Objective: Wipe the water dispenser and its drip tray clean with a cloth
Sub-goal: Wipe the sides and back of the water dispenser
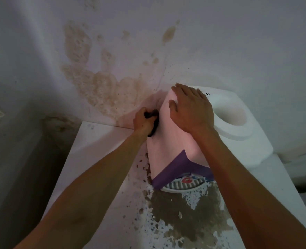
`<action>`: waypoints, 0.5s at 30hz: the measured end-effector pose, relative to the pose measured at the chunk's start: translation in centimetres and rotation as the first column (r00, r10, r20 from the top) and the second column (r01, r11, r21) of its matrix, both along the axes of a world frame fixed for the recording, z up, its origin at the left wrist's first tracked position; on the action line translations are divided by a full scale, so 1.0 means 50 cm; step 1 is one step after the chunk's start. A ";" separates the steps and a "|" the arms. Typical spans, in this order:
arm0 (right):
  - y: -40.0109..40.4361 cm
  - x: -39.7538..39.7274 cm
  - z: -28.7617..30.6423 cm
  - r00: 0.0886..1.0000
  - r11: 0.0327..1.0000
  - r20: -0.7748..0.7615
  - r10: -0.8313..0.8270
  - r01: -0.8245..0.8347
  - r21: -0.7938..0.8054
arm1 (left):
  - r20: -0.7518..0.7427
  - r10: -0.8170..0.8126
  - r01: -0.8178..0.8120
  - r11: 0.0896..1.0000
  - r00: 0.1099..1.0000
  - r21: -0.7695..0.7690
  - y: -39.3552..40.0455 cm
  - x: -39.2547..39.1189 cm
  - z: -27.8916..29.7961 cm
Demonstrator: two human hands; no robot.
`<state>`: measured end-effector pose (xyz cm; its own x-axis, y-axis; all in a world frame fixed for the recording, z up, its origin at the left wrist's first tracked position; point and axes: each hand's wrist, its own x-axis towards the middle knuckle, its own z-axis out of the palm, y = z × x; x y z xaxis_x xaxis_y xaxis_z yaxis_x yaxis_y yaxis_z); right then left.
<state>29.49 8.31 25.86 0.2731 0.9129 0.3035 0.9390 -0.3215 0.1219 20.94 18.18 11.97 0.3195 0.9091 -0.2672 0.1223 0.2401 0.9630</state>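
Gripping a soft dark cloth (153,121) in my left hand (143,121), I am rubbing the water dispenser (168,141)'s side while my right hand (190,108), fingers flat, is steadying its light, probably tippable top.

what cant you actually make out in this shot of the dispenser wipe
Head view only:
- Cloth: mostly hidden inside the left hand; only dark edges show.
- Dispenser taps: hidden under its purple front and the right forearm.
- Drip tray: only part of its front grille shows.
- Dispenser's back: out of sight.
- Right hand covers the top's left corner.
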 end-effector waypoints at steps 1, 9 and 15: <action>0.001 0.002 -0.001 1.000 1.000 0.000 -0.002 0.002 -0.005 | 0.010 -0.011 0.011 1.000 1.000 0.001 -0.008 -0.003 -0.003; 0.001 0.002 -0.003 1.000 1.000 -0.018 0.002 -0.002 0.019 | 0.121 -0.109 0.109 0.994 0.987 0.014 -0.134 -0.073 -0.008; -0.001 -0.001 0.001 0.999 0.996 -0.049 0.015 -0.010 0.090 | 0.142 -0.212 0.200 0.975 0.967 0.094 -0.229 -0.129 0.015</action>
